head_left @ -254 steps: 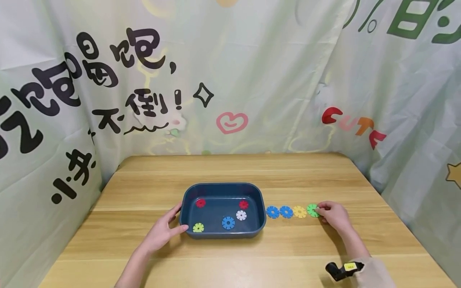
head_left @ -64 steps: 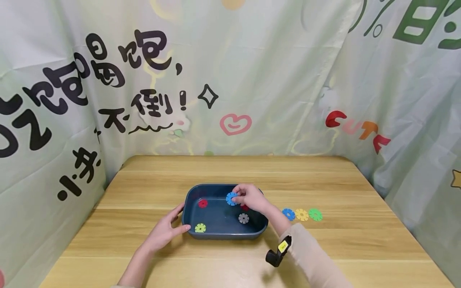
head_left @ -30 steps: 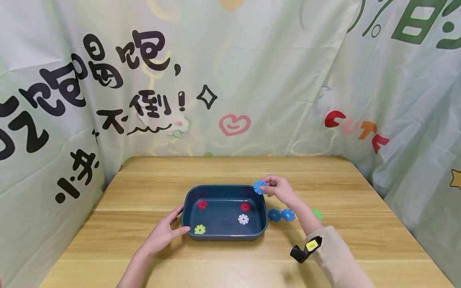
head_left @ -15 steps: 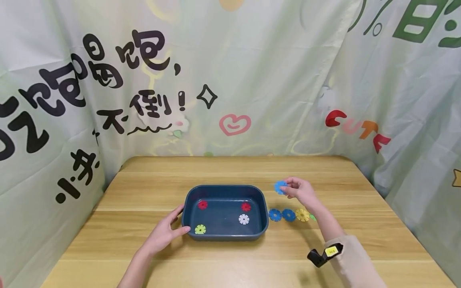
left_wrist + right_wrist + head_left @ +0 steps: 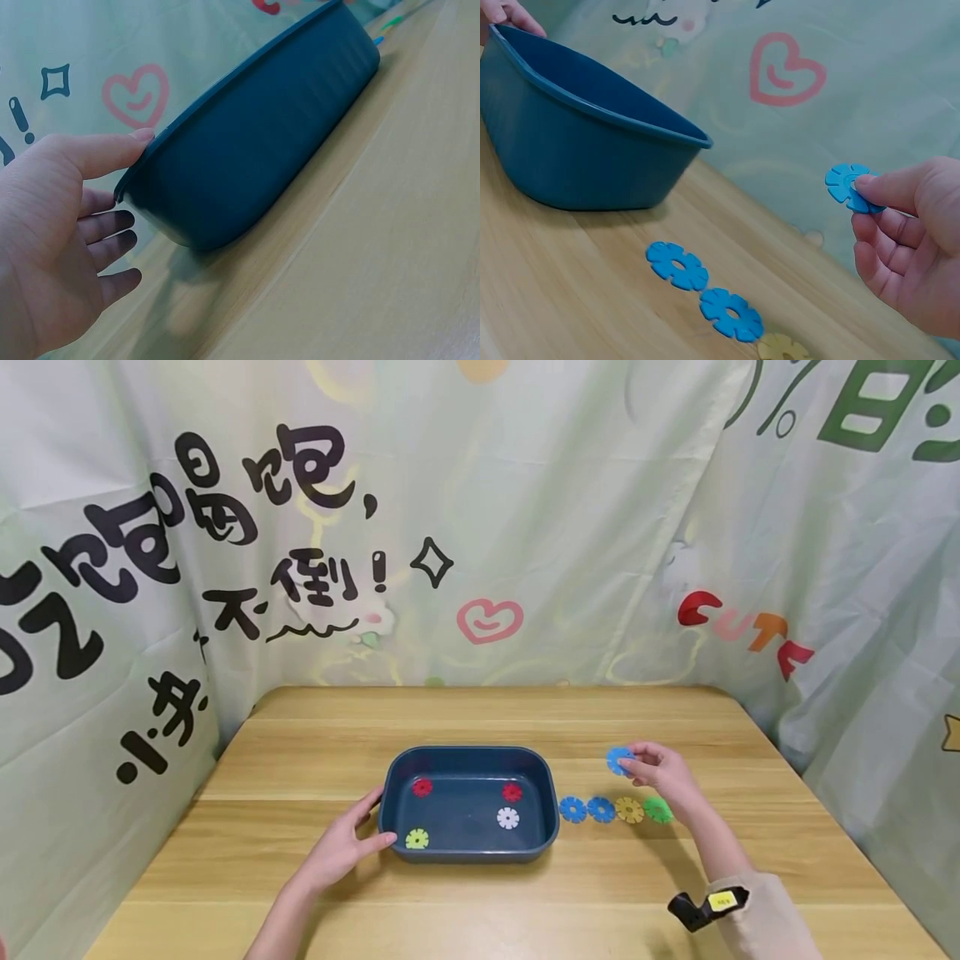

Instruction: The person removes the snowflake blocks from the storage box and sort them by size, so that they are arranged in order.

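Observation:
My right hand [image 5: 660, 777] holds a blue snowflake disc [image 5: 619, 761] between thumb and fingers, raised above the table. In the right wrist view, the slotted flower-shaped disc [image 5: 849, 186] is pinched near its edge. Below it lies a row of two blue discs [image 5: 587, 810], a yellow disc [image 5: 629, 810] and a green disc [image 5: 658, 810]. My left hand [image 5: 341, 839] touches the left end of a dark blue plastic tub [image 5: 472, 853]. The left wrist view shows the thumb [image 5: 124, 150] on the rim and the other fingers relaxed beside it.
Inside the tub lie two red discs [image 5: 422, 787], a white disc [image 5: 507, 817] and a yellow-green disc [image 5: 417, 838]. The row begins right beside the tub's right wall. Printed curtains [image 5: 570, 527] stand behind and around the wooden table [image 5: 480, 914].
My right hand took a blue disc out of the tub and carried it right, over the row. Earlier it was at the green disc. My left hand stays at the tub.

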`<state>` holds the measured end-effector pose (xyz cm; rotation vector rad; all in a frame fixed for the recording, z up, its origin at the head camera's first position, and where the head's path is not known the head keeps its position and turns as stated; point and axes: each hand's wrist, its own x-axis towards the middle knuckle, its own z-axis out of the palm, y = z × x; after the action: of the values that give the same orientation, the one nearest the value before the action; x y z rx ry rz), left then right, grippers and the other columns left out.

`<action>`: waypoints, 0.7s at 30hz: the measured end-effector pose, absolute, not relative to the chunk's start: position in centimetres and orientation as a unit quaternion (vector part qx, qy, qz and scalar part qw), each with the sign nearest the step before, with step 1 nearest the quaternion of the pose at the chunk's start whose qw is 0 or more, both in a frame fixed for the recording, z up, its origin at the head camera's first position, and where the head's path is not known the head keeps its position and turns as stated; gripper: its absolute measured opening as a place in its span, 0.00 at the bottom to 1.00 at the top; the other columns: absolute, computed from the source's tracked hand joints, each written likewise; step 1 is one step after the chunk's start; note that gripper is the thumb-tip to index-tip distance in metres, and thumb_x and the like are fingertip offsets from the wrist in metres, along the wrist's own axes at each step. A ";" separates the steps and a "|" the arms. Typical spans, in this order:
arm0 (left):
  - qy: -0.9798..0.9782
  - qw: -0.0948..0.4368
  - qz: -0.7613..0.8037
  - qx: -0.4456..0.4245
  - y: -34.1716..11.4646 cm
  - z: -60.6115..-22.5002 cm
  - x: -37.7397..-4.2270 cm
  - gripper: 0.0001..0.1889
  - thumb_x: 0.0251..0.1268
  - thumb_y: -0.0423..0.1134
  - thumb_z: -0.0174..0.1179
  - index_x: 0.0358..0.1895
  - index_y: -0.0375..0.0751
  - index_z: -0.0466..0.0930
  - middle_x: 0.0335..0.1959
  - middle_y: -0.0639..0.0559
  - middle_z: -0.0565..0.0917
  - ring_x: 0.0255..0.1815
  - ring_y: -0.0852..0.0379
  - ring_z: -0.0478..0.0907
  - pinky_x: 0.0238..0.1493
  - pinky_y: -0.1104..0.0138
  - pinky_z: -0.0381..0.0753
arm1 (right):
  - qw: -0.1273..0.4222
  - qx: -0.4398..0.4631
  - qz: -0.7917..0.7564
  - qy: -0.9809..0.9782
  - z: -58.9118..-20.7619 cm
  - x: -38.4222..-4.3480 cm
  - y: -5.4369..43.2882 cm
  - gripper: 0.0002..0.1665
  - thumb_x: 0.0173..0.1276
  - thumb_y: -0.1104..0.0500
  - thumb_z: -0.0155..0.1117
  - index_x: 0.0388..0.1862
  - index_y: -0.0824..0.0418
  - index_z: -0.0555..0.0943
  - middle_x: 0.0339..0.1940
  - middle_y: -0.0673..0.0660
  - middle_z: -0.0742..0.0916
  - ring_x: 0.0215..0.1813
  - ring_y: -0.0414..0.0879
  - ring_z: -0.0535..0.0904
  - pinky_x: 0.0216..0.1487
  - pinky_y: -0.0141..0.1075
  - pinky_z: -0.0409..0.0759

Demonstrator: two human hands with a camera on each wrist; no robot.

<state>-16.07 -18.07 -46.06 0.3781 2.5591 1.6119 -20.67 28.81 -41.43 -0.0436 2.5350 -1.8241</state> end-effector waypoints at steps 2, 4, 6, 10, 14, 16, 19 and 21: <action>0.839 0.043 0.528 0.127 -18.1 -46.1 -16.1 0.39 0.56 0.38 0.65 0.69 0.33 0.57 0.68 0.33 0.60 0.68 0.36 0.56 0.65 0.46 0.58 | 0.006 -0.011 -0.585 0.811 -41.5 -20.5 29.3 0.25 0.66 0.60 0.60 0.53 0.78 0.68 0.31 0.49 0.81 0.34 0.40 0.78 0.38 0.35 0.81; 0.838 0.040 0.528 0.130 -18.1 -46.2 -16.2 0.38 0.56 0.37 0.65 0.69 0.32 0.57 0.68 0.33 0.60 0.68 0.36 0.56 0.65 0.46 0.58 | 0.003 -0.006 -0.588 0.809 -41.6 -20.3 29.9 0.24 0.66 0.60 0.60 0.52 0.78 0.68 0.31 0.48 0.81 0.33 0.40 0.78 0.37 0.34 0.80; 0.838 0.039 0.528 0.132 -18.1 -46.2 -16.2 0.38 0.56 0.37 0.65 0.69 0.32 0.57 0.68 0.33 0.60 0.68 0.36 0.56 0.65 0.47 0.58 | 0.000 0.001 -0.591 0.807 -41.7 -20.0 30.4 0.23 0.67 0.61 0.59 0.52 0.78 0.68 0.30 0.46 0.80 0.33 0.39 0.78 0.36 0.33 0.80; 0.837 0.040 0.529 0.133 -18.1 -46.1 -16.3 0.38 0.56 0.37 0.65 0.69 0.32 0.57 0.68 0.32 0.60 0.67 0.35 0.56 0.64 0.46 0.57 | -0.006 0.013 -0.607 0.795 -42.1 -19.5 31.5 0.18 0.67 0.61 0.60 0.47 0.75 0.71 0.29 0.45 0.80 0.32 0.39 0.77 0.35 0.32 0.80; 0.838 0.043 0.530 0.126 -18.1 -46.1 -16.2 0.38 0.56 0.37 0.65 0.69 0.32 0.57 0.68 0.33 0.60 0.67 0.34 0.57 0.64 0.45 0.58 | -0.011 0.024 -0.621 0.784 -42.5 -19.1 32.5 0.14 0.66 0.61 0.60 0.44 0.71 0.73 0.28 0.45 0.80 0.31 0.38 0.77 0.34 0.31 0.80; 0.838 0.043 0.530 0.121 -18.1 -46.1 -16.1 0.39 0.56 0.37 0.65 0.69 0.33 0.57 0.68 0.33 0.60 0.67 0.34 0.57 0.64 0.45 0.58 | -0.015 0.026 -0.619 0.785 -42.8 -18.9 33.0 0.14 0.66 0.61 0.60 0.44 0.70 0.73 0.29 0.44 0.81 0.31 0.37 0.77 0.34 0.31 0.80; 0.838 0.040 0.528 0.128 -18.1 -46.1 -16.1 0.38 0.56 0.37 0.65 0.69 0.31 0.57 0.68 0.32 0.60 0.67 0.34 0.57 0.64 0.45 0.58 | -0.021 0.029 -0.619 0.784 -43.2 -18.5 33.6 0.12 0.66 0.61 0.60 0.43 0.68 0.74 0.29 0.43 0.81 0.31 0.35 0.77 0.34 0.30 0.79; 0.837 0.039 0.530 0.131 -18.2 -46.1 -16.1 0.38 0.55 0.36 0.65 0.69 0.31 0.57 0.68 0.32 0.60 0.67 0.35 0.56 0.64 0.46 0.58 | -0.024 0.035 -0.622 0.782 -43.4 -18.4 34.0 0.10 0.66 0.62 0.60 0.43 0.67 0.75 0.29 0.42 0.81 0.31 0.34 0.77 0.34 0.29 0.79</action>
<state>-16.14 -18.15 -46.12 0.4024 2.5654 1.6265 -18.37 34.00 -43.44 0.1127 2.4953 -1.9845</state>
